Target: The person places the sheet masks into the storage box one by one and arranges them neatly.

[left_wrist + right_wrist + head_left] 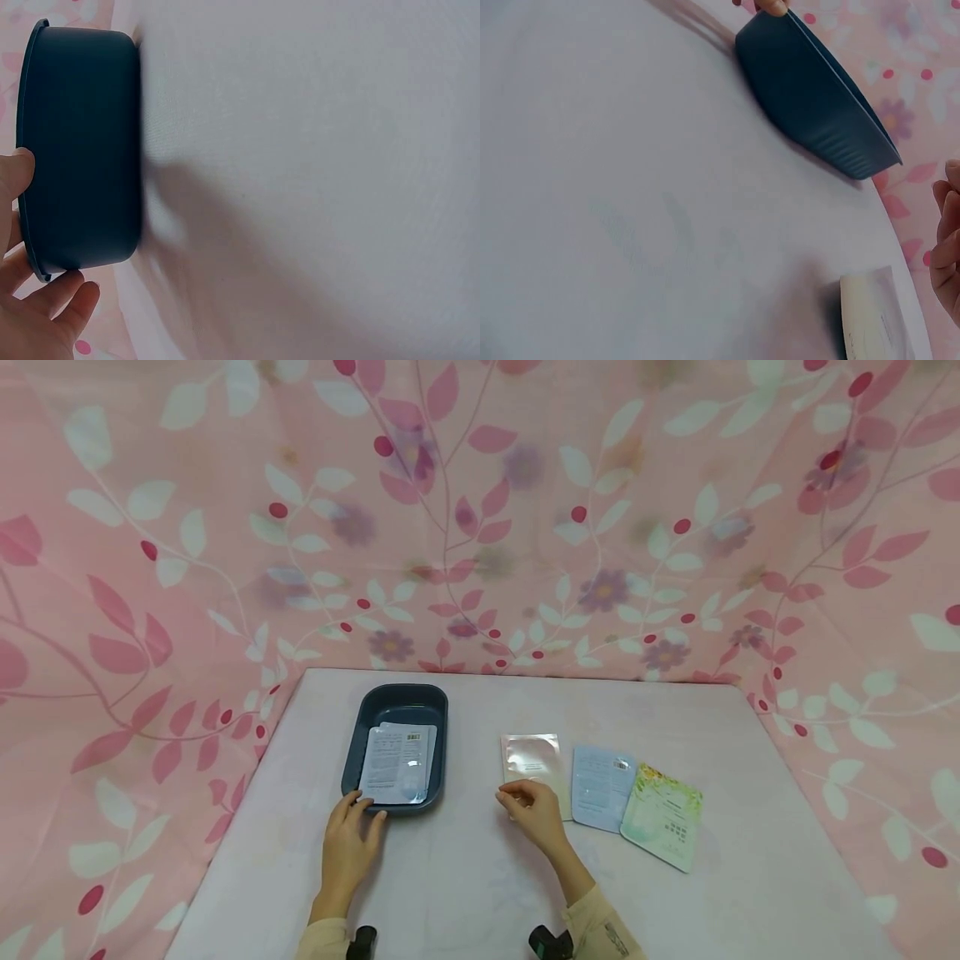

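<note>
A dark blue rectangular tub (438, 752) stands on the table at left, with flat white-and-blue sachets (393, 768) stacked in it. My left hand (348, 843) holds its near left corner: the thumb (16, 172) lies over the near rim and other fingers touch the outer left side. My right hand (536, 814) hovers at the near left edge of a silvery sachet (534, 758), fingers loosely bent, nothing visible between them. Beside that sachet lie a light blue sachet (602, 789) and a green-and-yellow sachet (662, 818), slightly overlapping.
A white cloth covers the table (465, 893). Behind it and at both sides hangs a pink curtain (480, 527) with leaves and flowers. Dark wrist devices (551, 942) show at both sleeves.
</note>
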The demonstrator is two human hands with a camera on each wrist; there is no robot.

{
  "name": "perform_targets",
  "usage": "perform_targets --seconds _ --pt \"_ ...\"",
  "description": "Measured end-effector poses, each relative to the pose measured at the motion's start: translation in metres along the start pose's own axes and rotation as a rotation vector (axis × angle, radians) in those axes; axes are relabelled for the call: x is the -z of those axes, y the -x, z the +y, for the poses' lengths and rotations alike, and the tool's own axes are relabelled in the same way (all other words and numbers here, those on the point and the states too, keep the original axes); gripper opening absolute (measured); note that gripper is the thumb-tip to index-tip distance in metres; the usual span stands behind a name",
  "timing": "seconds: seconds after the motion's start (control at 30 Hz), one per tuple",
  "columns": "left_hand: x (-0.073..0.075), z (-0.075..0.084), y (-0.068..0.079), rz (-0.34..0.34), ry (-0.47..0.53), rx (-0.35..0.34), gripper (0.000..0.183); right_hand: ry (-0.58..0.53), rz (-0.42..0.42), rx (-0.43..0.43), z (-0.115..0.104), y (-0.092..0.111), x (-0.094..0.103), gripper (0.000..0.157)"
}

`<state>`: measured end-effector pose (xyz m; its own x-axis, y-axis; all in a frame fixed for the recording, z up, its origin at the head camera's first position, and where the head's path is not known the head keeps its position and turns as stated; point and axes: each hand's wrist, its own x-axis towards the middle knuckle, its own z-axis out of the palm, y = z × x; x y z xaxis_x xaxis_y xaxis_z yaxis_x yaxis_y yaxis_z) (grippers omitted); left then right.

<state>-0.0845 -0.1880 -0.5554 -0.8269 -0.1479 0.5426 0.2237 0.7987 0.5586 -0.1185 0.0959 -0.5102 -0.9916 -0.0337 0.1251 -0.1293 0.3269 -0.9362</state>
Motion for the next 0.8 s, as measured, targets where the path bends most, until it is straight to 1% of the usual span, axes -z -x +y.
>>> perform_targets --seconds 0.07,0.2,0.3,0.4,0.47,0.7,0.8 --pt "0.000 0.000 0.000 -0.006 -0.001 0.008 0.030 -0.008 0.007 -0.008 0.003 0.003 0.004 0.008" --pt "-0.001 0.000 0.000 -0.009 0.000 0.010 0.030 0.006 0.020 -0.054 0.007 0.012 0.014 0.008" --pt "0.000 0.000 -0.001 -0.014 0.003 0.011 0.030 0.008 0.022 -0.080 0.000 0.022 0.023 0.008" --pt "0.000 0.000 -0.001 -0.024 0.008 0.018 0.030 0.023 0.019 -0.084 -0.010 0.032 0.031 0.009" --pt "0.001 0.000 -0.001 -0.029 0.012 0.024 0.030 0.036 0.024 -0.075 -0.012 0.036 0.035 0.009" --pt "0.000 0.000 -0.001 -0.025 0.006 0.022 0.030 0.053 0.066 -0.149 0.026 0.043 0.040 0.011" --pt "-0.001 0.000 0.000 -0.023 0.007 0.026 0.030 0.067 0.073 -0.155 0.033 0.048 0.043 0.013"
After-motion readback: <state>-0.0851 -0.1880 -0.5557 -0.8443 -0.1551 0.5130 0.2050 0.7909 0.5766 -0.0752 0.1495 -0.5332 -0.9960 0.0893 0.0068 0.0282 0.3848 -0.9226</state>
